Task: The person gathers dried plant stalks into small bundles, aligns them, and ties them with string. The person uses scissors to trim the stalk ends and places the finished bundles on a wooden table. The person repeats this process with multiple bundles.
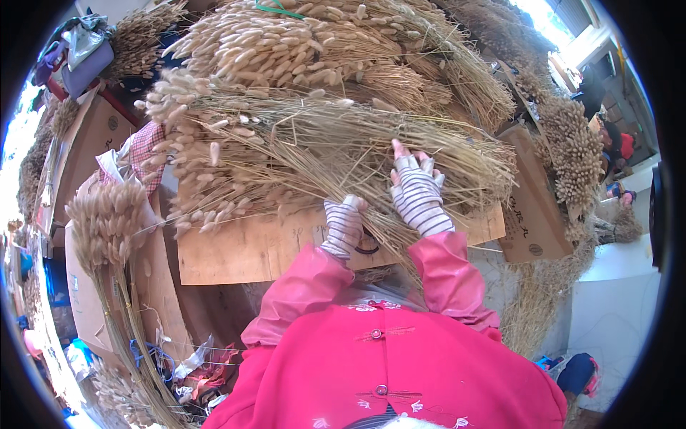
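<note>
Both of my hands wear striped fingerless gloves over pink sleeves. My left hand (344,223) is closed at the edge of a slanting bunch of dried grass stems (307,168), with some stems at its fingers. My right hand (418,187) lies on the loose stems to the right, its fingers stretched out and apart. The fluffy seed heads (214,154) of this heap point left, while the bare stem ends spread to the right. A dark loop (367,248), partly hidden, shows between my hands.
The heap lies on a wooden board (236,250). Behind it is a larger pile of bunny-tail grass (279,50) with a green tie. An upright bundle (111,225) stands at the left by cardboard boxes (89,150). More bundles (572,154) and a carton (532,225) are at the right.
</note>
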Demonstrator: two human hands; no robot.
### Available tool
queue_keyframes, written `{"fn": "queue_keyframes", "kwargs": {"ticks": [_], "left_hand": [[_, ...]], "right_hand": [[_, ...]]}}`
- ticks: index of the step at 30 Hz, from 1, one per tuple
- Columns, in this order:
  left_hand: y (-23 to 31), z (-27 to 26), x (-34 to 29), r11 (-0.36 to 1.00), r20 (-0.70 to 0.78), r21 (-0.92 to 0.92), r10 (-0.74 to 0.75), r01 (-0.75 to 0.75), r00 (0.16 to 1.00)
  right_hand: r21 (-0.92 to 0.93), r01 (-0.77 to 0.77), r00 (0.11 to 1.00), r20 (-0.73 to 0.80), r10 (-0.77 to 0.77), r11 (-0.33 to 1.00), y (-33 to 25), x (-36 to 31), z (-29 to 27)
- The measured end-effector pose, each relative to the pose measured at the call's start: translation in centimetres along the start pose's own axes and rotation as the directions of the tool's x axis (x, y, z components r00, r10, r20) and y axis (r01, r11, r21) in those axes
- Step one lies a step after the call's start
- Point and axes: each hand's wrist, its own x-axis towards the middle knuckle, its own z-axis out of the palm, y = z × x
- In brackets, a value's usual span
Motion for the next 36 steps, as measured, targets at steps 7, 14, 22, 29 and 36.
{"fn": "queue_keyframes", "kwargs": {"ticks": [7,14,22,29,36], "left_hand": [[1.4,-0.2,0.3,0.985,0.163,-0.172,0.043,-0.014,0.986],[1.1,0.6,-3.4,0.821,0.434,-0.244,-0.383,0.516,0.815],[3.1,-0.5,-5.9,0.847,0.256,0.024,-0.519,0.531,0.816],[11.7,-6.8,-7.5,0.917,0.111,0.329,-0.274,0.225,0.955],[17.6,-9.5,-0.9,-0.406,0.665,0.743,0.538,-0.533,0.517]], "right_hand": [[0.006,0.166,0.969,0.187,-0.164,0.986,-2.2,-1.1,1.8],[0.157,0.056,0.864,-0.502,0.031,0.986,-0.1,0.6,-2.2],[-0.141,0.004,0.894,0.444,0.060,0.990,-1.3,-1.9,-1.4],[0.200,0.228,0.952,0.159,-0.261,0.953,0.4,-0.7,-4.2],[-0.027,0.408,0.912,0.061,-0.406,0.912,-6.9,-0.7,-4.0]]}}
